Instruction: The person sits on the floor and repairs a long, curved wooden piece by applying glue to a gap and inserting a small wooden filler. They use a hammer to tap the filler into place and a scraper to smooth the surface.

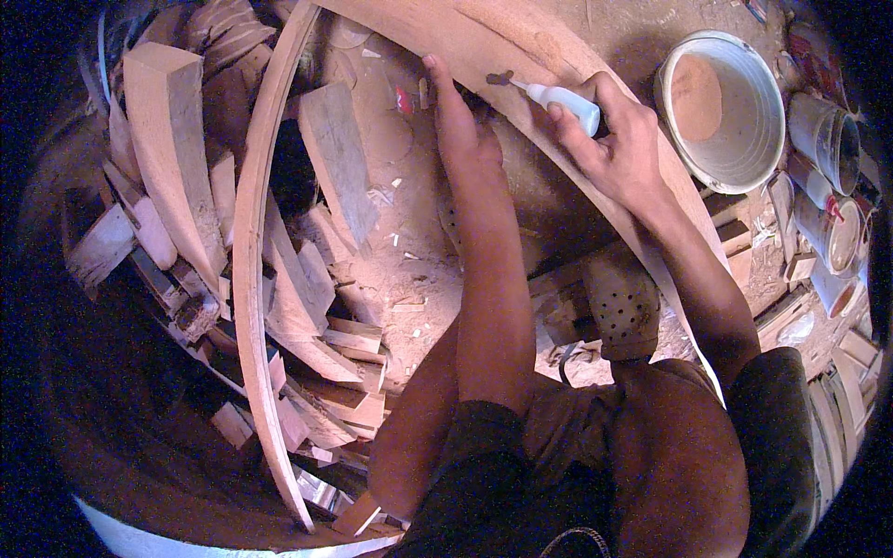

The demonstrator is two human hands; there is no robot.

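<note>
One squeeze bottle (577, 111), partly hidden, over a curved board (563, 54)

The right hand (621, 135) is clamped round it, nozzle at a dark patch (499, 79) on the wood. Shadow obscures the fingers of the left hand (468, 139) near the inner edge; I cannot tell its grip. The board's upper end is cut off.

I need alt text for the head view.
A person's right hand holds a pale-blue bottle, its nozzle at a dark spot on a curved wooden board; the left hand is at its edge. Picture left shows wood pieces, right a bucket.
</note>
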